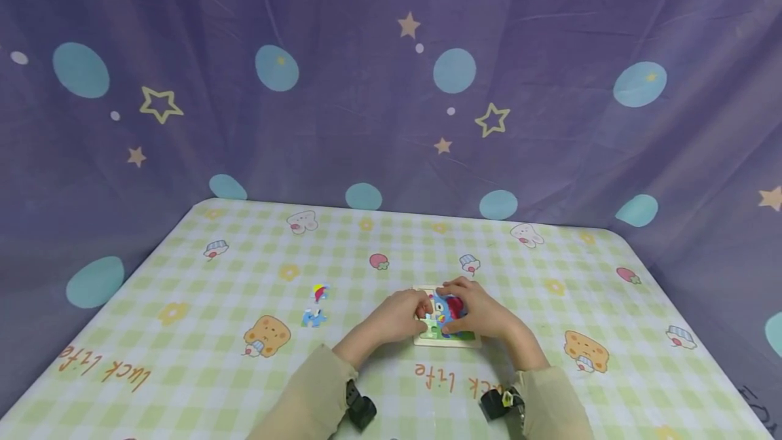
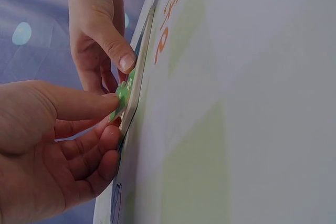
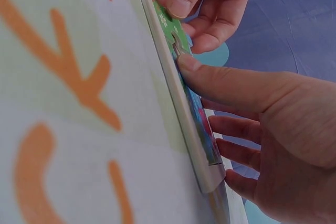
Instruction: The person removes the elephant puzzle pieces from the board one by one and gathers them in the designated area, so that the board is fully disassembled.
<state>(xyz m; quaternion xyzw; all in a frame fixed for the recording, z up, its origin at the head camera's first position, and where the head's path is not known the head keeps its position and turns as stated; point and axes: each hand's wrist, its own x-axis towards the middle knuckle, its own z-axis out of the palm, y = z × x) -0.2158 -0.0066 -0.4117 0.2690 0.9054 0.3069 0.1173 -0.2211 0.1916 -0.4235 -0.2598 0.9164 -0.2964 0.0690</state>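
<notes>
A shallow wooden puzzle board (image 1: 449, 343) lies on the table with picture pieces in it, among them a blue animal shape with a dark red patch. My left hand (image 1: 397, 316) is at the board's left side, its thumb and curled fingers pinching a green puzzle piece (image 2: 123, 95) with white flowers. That piece appears tilted at the board's near edge. Arched over the board's right part, my right hand (image 1: 482, 309) rests its thumb and fingertips on the blue pieces (image 3: 195, 100). In the head view the fingers cover part of the picture.
Two loose puzzle pieces lie left of the board: a red, yellow and blue one (image 1: 320, 292) and a blue one (image 1: 314, 318) nearer to me. A checked tablecloth (image 1: 366, 386) with printed pictures covers the table. Behind it hangs a purple curtain (image 1: 366, 121).
</notes>
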